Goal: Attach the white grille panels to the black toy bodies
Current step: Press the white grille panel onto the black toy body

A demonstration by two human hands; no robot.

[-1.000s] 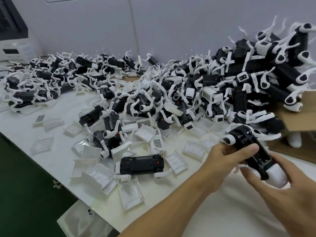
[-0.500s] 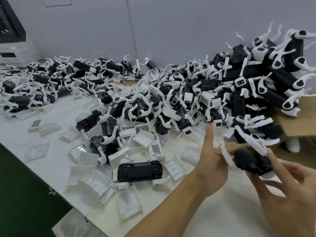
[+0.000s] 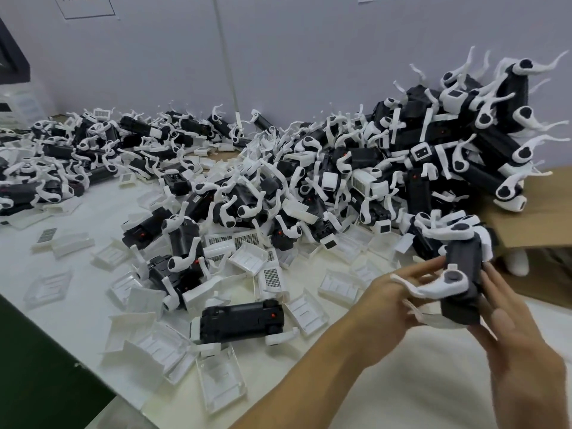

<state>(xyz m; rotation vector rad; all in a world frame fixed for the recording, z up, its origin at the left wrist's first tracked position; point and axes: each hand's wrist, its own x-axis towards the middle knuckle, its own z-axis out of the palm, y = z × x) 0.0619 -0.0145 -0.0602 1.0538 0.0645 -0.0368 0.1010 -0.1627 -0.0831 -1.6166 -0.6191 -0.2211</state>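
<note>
Both hands cradle one black toy body (image 3: 463,280) upright — left hand (image 3: 390,300) steadying, right hand (image 3: 507,329) gripping — likely to expose its panel seat.

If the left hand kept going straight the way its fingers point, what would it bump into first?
The left hand points right and slightly up, so it would meet the black toy body held between both hands almost at once; its fingertips already seem to touch it, though blur hides the exact contact.

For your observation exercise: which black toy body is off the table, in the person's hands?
The black toy body at right, between both hands; every other lies on the table.
</note>
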